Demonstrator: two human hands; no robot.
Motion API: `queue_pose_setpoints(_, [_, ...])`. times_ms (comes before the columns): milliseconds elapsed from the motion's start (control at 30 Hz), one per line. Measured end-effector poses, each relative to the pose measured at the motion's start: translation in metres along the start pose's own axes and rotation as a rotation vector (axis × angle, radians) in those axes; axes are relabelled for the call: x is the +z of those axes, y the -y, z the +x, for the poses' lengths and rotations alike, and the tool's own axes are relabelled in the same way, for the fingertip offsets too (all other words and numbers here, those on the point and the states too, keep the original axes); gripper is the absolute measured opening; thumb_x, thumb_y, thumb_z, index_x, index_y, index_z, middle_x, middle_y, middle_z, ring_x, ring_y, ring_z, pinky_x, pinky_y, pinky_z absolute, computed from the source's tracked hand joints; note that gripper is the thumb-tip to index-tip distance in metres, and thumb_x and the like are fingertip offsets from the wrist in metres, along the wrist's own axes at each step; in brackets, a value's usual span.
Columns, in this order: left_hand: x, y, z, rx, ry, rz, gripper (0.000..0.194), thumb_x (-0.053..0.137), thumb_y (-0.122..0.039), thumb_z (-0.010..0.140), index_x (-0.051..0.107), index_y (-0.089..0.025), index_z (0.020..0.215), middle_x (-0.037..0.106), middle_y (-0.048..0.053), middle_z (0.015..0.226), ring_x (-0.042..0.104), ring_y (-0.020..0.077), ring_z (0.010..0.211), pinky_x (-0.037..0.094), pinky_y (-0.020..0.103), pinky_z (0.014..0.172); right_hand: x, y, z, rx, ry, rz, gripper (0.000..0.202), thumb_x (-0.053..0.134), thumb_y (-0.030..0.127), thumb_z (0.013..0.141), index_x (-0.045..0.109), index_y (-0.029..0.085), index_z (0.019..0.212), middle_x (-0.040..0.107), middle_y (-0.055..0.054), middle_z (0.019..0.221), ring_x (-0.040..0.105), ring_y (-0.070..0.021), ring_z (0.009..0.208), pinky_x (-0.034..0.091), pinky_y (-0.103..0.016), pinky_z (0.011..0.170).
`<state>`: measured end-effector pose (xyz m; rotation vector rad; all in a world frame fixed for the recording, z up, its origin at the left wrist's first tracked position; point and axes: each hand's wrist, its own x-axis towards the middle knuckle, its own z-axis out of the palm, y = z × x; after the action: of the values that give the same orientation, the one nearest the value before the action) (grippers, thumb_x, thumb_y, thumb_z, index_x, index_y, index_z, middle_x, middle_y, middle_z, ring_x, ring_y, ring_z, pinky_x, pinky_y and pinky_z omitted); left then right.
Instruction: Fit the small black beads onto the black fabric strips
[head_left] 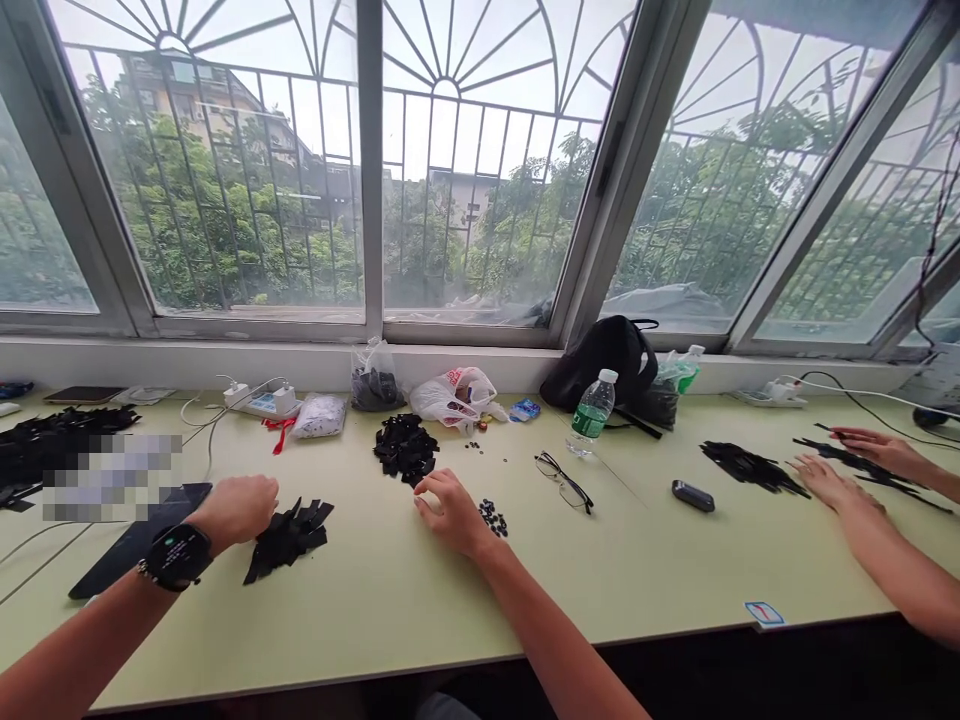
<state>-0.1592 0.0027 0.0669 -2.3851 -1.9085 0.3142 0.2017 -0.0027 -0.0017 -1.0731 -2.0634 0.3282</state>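
My left hand, with a black watch on its wrist, is closed with the fingers curled under. It is at the left edge of a small pile of black strips; whatever it may hold is hidden. My right hand reaches to the lower edge of a heap of short black strips. Its fingers are bent, with thumb and forefinger slightly apart, and I see nothing between them. Small round black parts lie just right of that hand.
Eyeglasses, a water bottle, a black bag and a black case are to the right. A co-worker's hands handle black strips. A dark phone-like slab and power strip are left.
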Motion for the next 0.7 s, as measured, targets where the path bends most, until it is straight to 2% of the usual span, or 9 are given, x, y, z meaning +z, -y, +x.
queue_pose_setpoints(100, [0.004,0.016,-0.003,0.018,0.083,-0.053,0.03,0.046,-0.033,0.093,0.069,-0.014,0.087,0.072,0.02,0.095,0.07,0.0364,0.088,0.051,0.045,0.077,0.0,-0.001,0.0,-0.001,0.003,0.002,0.013,0.064,0.01,0.086,0.065,0.023,0.089,0.068,-0.003,0.089,0.056,-0.0231,0.095,0.046,-0.035,0.085])
queue_pose_setpoints(267, [0.011,0.011,-0.003,0.08,0.105,-0.144,0.027,0.048,-0.034,0.091,0.066,-0.015,0.084,0.071,0.014,0.087,0.066,0.0305,0.079,0.048,0.042,0.076,-0.001,0.0,0.0,0.001,0.002,-0.003,0.015,0.061,0.009,0.085,0.065,0.023,0.087,0.067,-0.003,0.085,0.056,-0.0228,0.091,0.045,-0.034,0.08])
queue_pose_setpoints(400, [0.008,0.015,0.0,0.153,0.131,-0.164,0.025,0.049,-0.033,0.089,0.064,-0.017,0.078,0.071,0.012,0.089,0.065,0.0266,0.077,0.048,0.035,0.072,-0.002,0.0,0.0,0.01,0.004,0.003,0.015,0.061,0.008,0.084,0.064,0.023,0.085,0.067,-0.003,0.084,0.056,-0.0228,0.09,0.045,-0.033,0.079])
queue_pose_setpoints(467, [0.003,0.02,0.001,0.177,0.134,-0.157,0.025,0.048,-0.033,0.088,0.065,-0.018,0.078,0.071,0.012,0.09,0.065,0.0265,0.077,0.047,0.034,0.071,-0.002,0.0,0.0,0.023,0.009,0.009,0.015,0.06,0.008,0.084,0.064,0.023,0.083,0.067,-0.003,0.083,0.055,-0.0228,0.09,0.045,-0.032,0.077])
queue_pose_setpoints(567, [-0.009,0.024,0.001,0.132,0.068,-0.088,0.025,0.045,-0.027,0.09,0.065,-0.017,0.079,0.069,0.014,0.087,0.065,0.0277,0.077,0.046,0.036,0.071,-0.002,-0.001,-0.001,0.028,0.007,0.011,0.015,0.06,0.008,0.083,0.064,0.022,0.082,0.067,-0.003,0.082,0.056,-0.0226,0.089,0.046,-0.033,0.078])
queue_pose_setpoints(700, [-0.036,0.011,-0.003,0.093,-0.067,0.028,0.024,0.044,-0.02,0.09,0.064,-0.017,0.078,0.066,0.012,0.081,0.064,0.0268,0.07,0.044,0.035,0.066,-0.002,0.0,0.0,0.023,-0.011,0.028,0.015,0.06,0.009,0.084,0.065,0.022,0.08,0.068,-0.003,0.081,0.057,-0.023,0.09,0.046,-0.034,0.082])
